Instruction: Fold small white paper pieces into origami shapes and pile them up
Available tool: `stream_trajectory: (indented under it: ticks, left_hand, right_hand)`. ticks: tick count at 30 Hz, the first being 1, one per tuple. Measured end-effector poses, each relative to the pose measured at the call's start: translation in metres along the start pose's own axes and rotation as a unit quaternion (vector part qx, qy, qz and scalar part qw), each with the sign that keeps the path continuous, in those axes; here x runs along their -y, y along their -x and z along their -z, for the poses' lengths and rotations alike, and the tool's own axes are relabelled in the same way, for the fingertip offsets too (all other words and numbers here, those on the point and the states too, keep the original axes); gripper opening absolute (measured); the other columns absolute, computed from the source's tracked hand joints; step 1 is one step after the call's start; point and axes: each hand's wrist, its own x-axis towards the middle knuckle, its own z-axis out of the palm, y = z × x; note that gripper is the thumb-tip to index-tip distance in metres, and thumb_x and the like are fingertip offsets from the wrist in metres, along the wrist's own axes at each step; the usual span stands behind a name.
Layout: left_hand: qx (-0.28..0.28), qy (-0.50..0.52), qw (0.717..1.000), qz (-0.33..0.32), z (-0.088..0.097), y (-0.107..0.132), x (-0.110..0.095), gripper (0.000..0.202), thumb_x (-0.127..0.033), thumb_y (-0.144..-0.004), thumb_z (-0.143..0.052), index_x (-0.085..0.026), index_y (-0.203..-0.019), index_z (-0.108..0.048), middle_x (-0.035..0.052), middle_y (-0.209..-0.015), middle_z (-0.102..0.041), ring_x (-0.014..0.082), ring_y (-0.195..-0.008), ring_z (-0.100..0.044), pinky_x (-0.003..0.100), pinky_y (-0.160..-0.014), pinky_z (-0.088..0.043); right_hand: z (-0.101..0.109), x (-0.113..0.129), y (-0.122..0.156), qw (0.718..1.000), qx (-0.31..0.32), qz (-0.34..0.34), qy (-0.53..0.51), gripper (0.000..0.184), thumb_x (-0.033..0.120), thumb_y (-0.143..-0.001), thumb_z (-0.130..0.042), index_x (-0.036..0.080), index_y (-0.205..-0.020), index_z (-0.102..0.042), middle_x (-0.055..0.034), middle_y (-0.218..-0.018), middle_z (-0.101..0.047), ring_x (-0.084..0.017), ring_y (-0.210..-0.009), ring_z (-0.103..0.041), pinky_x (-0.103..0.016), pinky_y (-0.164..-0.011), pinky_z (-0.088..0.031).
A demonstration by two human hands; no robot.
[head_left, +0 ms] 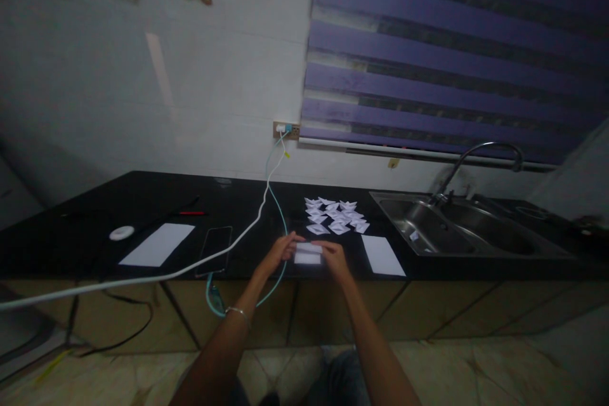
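Both my hands work a small white sheet of paper [307, 254] lying on the black countertop [143, 200] near its front edge. My left hand [281, 250] pinches the paper's upper left corner with its fingers closed. My right hand [333, 254] presses and grips the paper's right side, fingers curled. Just behind the hands lies a cluster of several small folded white paper shapes [337, 214].
A flat white sheet [382, 255] lies to the right, another white sheet [158, 244] to the left beside a dark phone [215, 249]. White and teal cables [266, 196] run from a wall socket [286, 130]. A steel sink [457, 228] with tap sits right. A red pen [191, 212] and white disc [122, 233] lie left.
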Motion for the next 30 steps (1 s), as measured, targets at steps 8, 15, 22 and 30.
stream_trajectory:
  ticks: [8, 15, 22, 30]
  left_hand:
    - [0.048, -0.086, 0.994, -0.045, -0.008, -0.003, 0.005, 0.047, -0.057, -0.068, -0.063, -0.010, -0.076, -0.063, 0.0013, -0.065, -0.057, 0.0128, -0.063, -0.050, 0.021, -0.055, -0.035]
    - [0.029, -0.101, 0.993, -0.062, 0.000, -0.005, 0.013, 0.046, -0.054, -0.070, -0.063, -0.010, -0.083, -0.062, 0.0021, -0.069, -0.058, 0.0114, -0.059, -0.049, 0.021, -0.051, -0.033]
    - [0.040, -0.084, 0.993, -0.068, 0.000, -0.004, 0.013, 0.044, -0.051, -0.068, -0.066, -0.011, -0.085, -0.060, 0.0020, -0.073, -0.059, 0.0117, -0.064, -0.052, 0.021, -0.056, -0.038]
    - [0.097, -0.088, 0.990, -0.054, -0.005, -0.001, 0.008, 0.047, -0.056, -0.079, -0.051, -0.010, -0.078, -0.061, 0.0031, -0.060, -0.061, 0.0114, -0.052, -0.053, 0.022, -0.053, -0.038]
  right_hand:
    - [-0.002, 0.001, 0.000, 1.000, 0.004, 0.009, -0.006, 0.029, 0.033, -0.074, -0.060, 0.018, -0.097, -0.071, -0.0069, -0.088, -0.071, -0.021, -0.080, -0.063, -0.033, -0.074, -0.048]
    - [-0.004, -0.004, -0.003, 0.999, 0.012, -0.035, -0.027, 0.035, 0.044, -0.076, -0.058, 0.015, -0.094, -0.068, 0.0006, -0.063, -0.060, -0.011, -0.052, -0.049, -0.021, -0.049, -0.037]
    - [-0.011, 0.004, 0.005, 0.995, 0.090, -0.039, 0.012, 0.036, 0.048, -0.074, -0.062, 0.014, -0.084, -0.071, -0.0016, -0.068, -0.065, -0.014, -0.056, -0.055, -0.024, -0.052, -0.041]
    - [-0.004, 0.001, 0.002, 0.997, 0.056, -0.037, -0.028, 0.038, 0.046, -0.071, -0.067, 0.013, -0.088, -0.071, -0.0059, -0.076, -0.070, -0.019, -0.064, -0.062, -0.028, -0.058, -0.047]
